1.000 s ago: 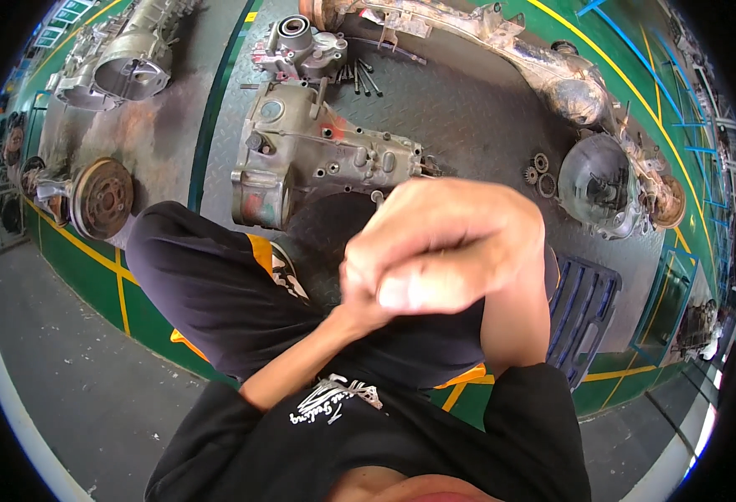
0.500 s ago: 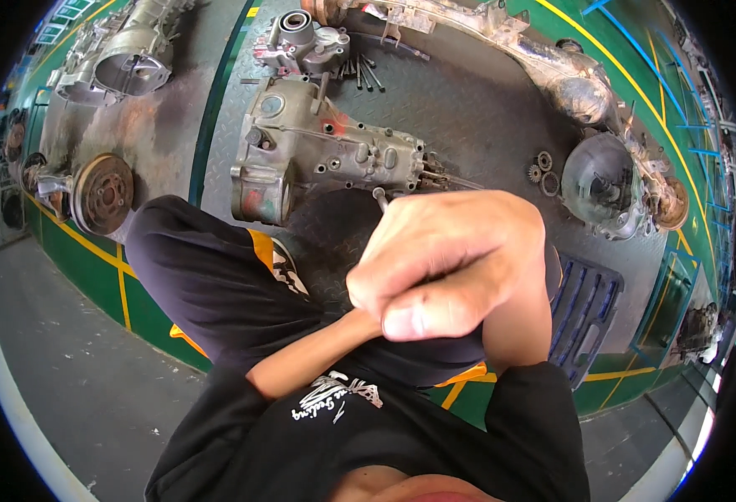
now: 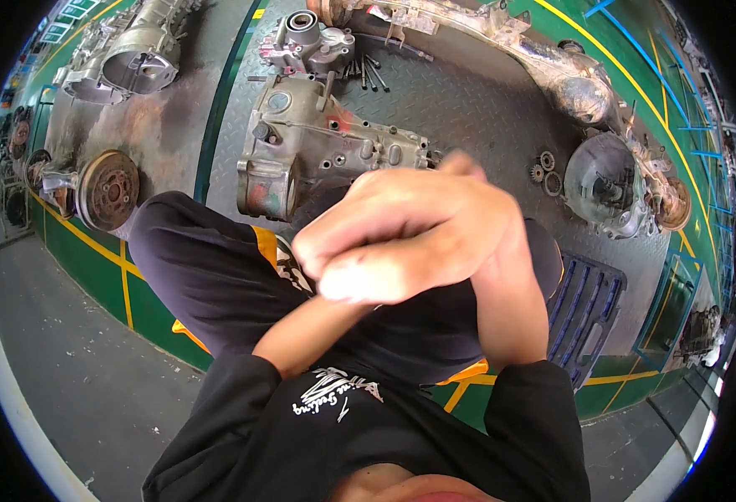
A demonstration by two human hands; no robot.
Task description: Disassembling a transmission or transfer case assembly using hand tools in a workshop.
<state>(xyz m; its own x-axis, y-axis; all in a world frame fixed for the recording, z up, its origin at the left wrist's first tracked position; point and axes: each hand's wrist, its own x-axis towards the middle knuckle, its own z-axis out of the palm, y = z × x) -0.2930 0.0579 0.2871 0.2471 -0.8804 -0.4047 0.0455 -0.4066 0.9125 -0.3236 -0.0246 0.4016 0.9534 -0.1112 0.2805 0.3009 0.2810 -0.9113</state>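
Observation:
My right hand (image 3: 422, 230) is raised in front of my lap, its fingers curled and the thumb pressed along them. Whatever lies inside that fist, if anything, is hidden. My left forearm passes behind it, and most of my left hand (image 3: 466, 164) is covered; only a blurred bit of it shows past the right hand's far side. Beyond both hands a grey metal gearbox housing (image 3: 301, 138) lies on the floor plate, its narrow right end partly blocked from sight. I cannot tell whether either hand touches it.
Several long bolts (image 3: 374, 74) lie beside a smaller casing (image 3: 307, 42). A dirty axle (image 3: 581, 92) curves across the far right, with small gears (image 3: 538, 173) nearer. A slotted dark tool tray (image 3: 585, 314) sits at right, a rusty brake drum (image 3: 110, 190) at left.
My right hand has shifted left and slightly away from me, still closed. A blurred part of my left hand now shows beyond it. The small metal end seen past the fist earlier is hidden.

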